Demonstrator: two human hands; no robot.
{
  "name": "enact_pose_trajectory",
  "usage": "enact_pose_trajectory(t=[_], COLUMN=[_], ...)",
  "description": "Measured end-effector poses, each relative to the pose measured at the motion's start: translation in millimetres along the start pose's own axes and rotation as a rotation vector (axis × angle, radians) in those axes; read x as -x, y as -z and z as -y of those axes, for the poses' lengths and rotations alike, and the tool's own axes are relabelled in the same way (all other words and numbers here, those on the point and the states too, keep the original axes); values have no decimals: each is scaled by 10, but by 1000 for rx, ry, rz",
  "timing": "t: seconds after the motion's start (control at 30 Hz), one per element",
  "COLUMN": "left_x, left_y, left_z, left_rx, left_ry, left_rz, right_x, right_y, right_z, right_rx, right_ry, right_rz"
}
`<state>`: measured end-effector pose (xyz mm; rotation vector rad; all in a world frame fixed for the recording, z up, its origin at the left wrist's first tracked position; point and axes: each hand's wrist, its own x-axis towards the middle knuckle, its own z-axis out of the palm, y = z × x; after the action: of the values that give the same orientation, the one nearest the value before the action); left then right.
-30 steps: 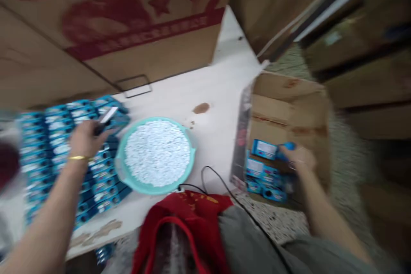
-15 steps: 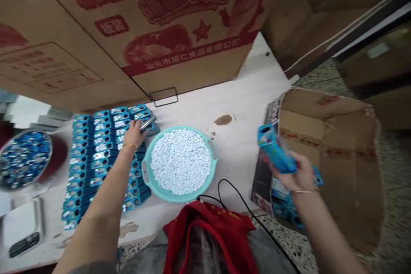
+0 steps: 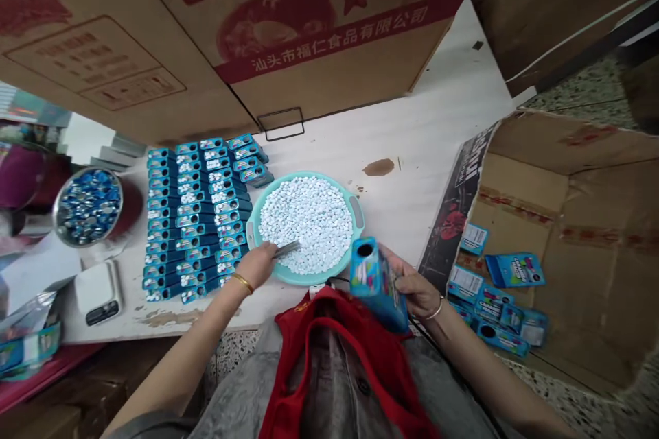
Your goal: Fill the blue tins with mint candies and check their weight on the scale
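Observation:
My left hand (image 3: 257, 266) is closed around a narrow metal scoop (image 3: 286, 248), its tip over or in the white pellets (image 3: 309, 219). These small candy-like pellets fill a turquoise basin (image 3: 355, 214) with two side handles. In my right hand (image 3: 416, 289) is a blue candy box (image 3: 378, 281), tilted, with a round dark hole in its top, close to the basin's right edge. Rows of similar blue boxes (image 3: 193, 219) stand to the left of the basin, many showing white pellets at their openings; a few others show dark holes.
On the right, an open carton (image 3: 540, 185) holds several blue boxes (image 3: 497, 309). Large printed cartons (image 3: 329, 92) stand at the back. At left are a metal pot (image 3: 88, 208) of shiny blue pieces and a white scale (image 3: 97, 291). A wire frame (image 3: 281, 125) lies behind the basin.
My right hand has brought the blue box from above the carton leftward to the basin's edge. My left hand has moved the scoop from over the box rows to the pellets.

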<state>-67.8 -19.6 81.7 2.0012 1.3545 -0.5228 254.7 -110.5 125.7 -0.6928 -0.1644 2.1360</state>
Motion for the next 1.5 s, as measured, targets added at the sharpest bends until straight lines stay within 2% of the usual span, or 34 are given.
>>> enact_pose_trajectory(t=[0.1, 0.23, 0.37, 0.5, 0.57, 0.67, 0.77, 0.87, 0.97, 1.03, 1.17, 1.33, 1.43, 1.5], left_x=[-142, -526, -805, -834, -757, -559, -311, -79, 79, 136, 183, 249, 310, 341], left_y=[-323, -620, -750, -731, -645, -414, -92, 256, 555, 709, 935, 1108, 1139, 1137], left_z=[-220, -517, -679, -639, -556, -417, -336, -354, -457, -559, -827, -1231, -1387, -1391], left_rx=[26, 106, 186, 253, 278, 304, 316, 299, 222, 138, -100, -374, -423, -399], left_ry=[54, 44, 12, -51, -97, -185, -271, -372, -460, -477, -398, -236, -255, -284], left_rz=[-49, -160, -254, -278, -275, -265, -264, -276, -253, -198, -99, -38, -86, -123], right_x=[-5, -81, -223, -349, -381, -394, -399, -434, -501, -549, -618, -661, -686, -700], right_y=[163, 328, 371, 387, 411, 465, 497, 468, 399, 357, 321, 319, 325, 338], right_z=[72, 53, -29, -73, -82, -93, -94, -83, -88, -114, -201, -297, -331, -342], right_rx=[209, 375, 393, 479, 576, 772, 1031, 1282, 1436, 1473, 1504, 1537, 1543, 1540], right_ry=[101, 138, 193, 262, 327, 460, 567, 653, 726, 744, 764, 789, 791, 789], right_rz=[-186, -328, -365, -426, -475, -546, -577, -554, -439, -380, -335, -324, -321, -323])
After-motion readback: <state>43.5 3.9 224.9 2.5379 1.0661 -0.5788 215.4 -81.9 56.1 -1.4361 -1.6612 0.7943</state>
